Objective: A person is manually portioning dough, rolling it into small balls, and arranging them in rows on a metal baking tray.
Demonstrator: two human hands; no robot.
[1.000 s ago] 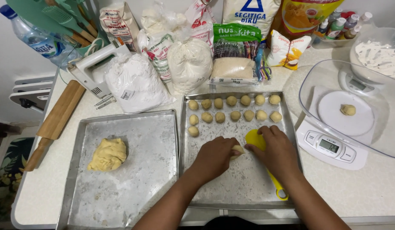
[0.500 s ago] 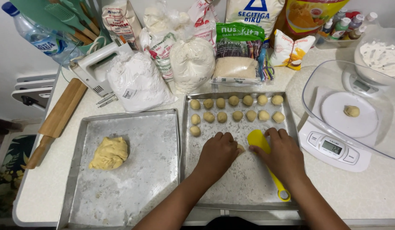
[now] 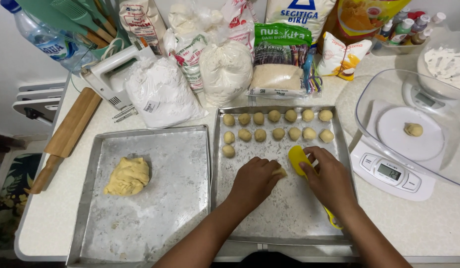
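Observation:
My left hand (image 3: 253,179) rests over a small piece of dough (image 3: 279,171) on the floured right tray (image 3: 284,218), fingers curled on it. My right hand (image 3: 330,179) grips a yellow scraper (image 3: 298,159) whose blade stands beside that dough piece; its handle runs back under my wrist. Several rolled dough balls (image 3: 277,125) sit in rows at the far end of the same tray. A large lump of dough (image 3: 126,176) lies on the left tray (image 3: 155,208).
A digital scale (image 3: 391,171) at right carries a clear bowl (image 3: 438,164) with one dough ball (image 3: 413,129). Bags of flour and sugar (image 3: 225,69) line the back. A wooden rolling pin (image 3: 66,136) and a hand mixer (image 3: 111,74) lie at left.
Both hands have stayed over the same spot on the right tray; the left hand has shifted slightly on the dough piece. Nothing else moved.

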